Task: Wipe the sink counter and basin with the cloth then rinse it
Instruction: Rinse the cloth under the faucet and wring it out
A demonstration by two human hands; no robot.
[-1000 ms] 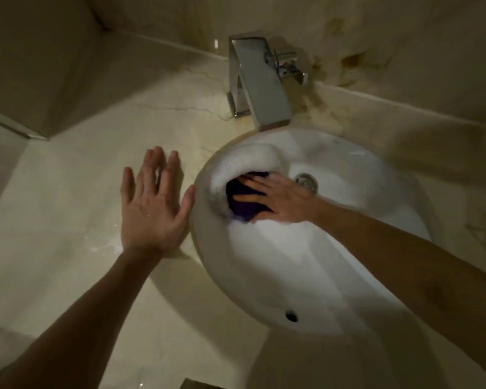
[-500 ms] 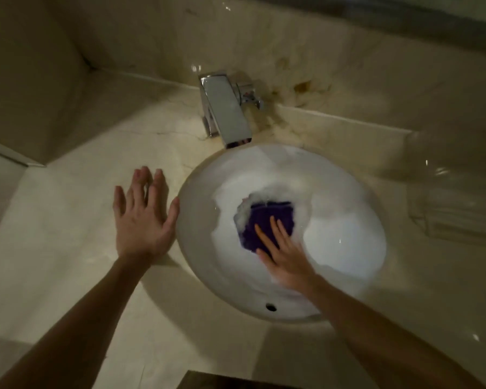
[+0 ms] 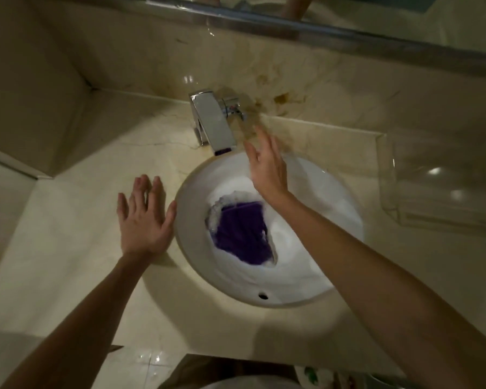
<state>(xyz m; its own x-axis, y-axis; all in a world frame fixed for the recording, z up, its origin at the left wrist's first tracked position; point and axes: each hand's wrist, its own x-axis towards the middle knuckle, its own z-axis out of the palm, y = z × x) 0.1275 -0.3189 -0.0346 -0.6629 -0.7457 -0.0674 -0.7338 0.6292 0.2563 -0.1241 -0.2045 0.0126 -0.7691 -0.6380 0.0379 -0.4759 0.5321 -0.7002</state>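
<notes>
**Purple cloth lying loose in the soapy basin, both hands empty**

Head view: The purple cloth (image 3: 240, 237) is lying by itself in the white oval basin (image 3: 191, 220), spread partly flat and ringed by white foam (image 3: 289, 248) that is covering much of the bowl. Neither hand is touching it. The right hand (image 3: 267, 167) is hanging above the far rim of the basin, just beside the spout of the chrome faucet (image 3: 212, 122), with fingers spread wide and holding nothing; its edges are blurring, so the fingertips are hard to make out. The right forearm is crossing over the basin's right side. The left hand (image 3: 143, 217) is lying flat, palm down and fingers splayed, on the beige marble counter (image 3: 68, 248), with the thumb touching the basin's left rim. An overflow hole (image 3: 263, 295) is showing in the near wall of the bowl. A clear plastic tray (image 3: 438, 186) is sitting on the counter to the right of the basin, well apart from both hands. Brown stains (image 3: 281, 98) are marking the marble backsplash behind the faucet.
</notes>
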